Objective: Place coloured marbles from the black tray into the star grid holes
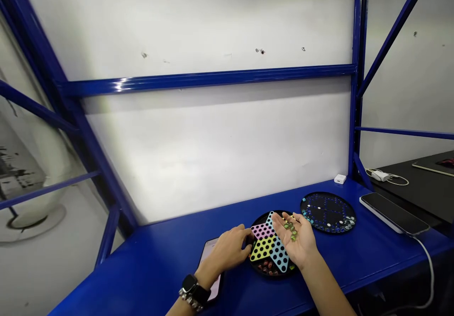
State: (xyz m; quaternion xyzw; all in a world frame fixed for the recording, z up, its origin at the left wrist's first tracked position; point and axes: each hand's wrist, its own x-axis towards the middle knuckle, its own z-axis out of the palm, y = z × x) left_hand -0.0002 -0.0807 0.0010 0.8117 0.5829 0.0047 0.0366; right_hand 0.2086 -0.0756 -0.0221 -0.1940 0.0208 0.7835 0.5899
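My right hand is palm up over the right side of a Chinese checkers board. Several green glass marbles rest in its cupped palm and by its fingers. The board has a star of pink, yellow and blue points with black holes, set in a round black tray. Reddish marbles lie in a front pocket of the tray. At the tray's left edge is my left hand, fingers bent and thumb apart from the index finger, with nothing visible between them. My right hand hides part of the board.
A phone lies under my left forearm. Right of the board is a second round black tray with clear and blue marbles. Beyond it are a phone on a white block with a cable and a small white case. Blue frame posts border the table.
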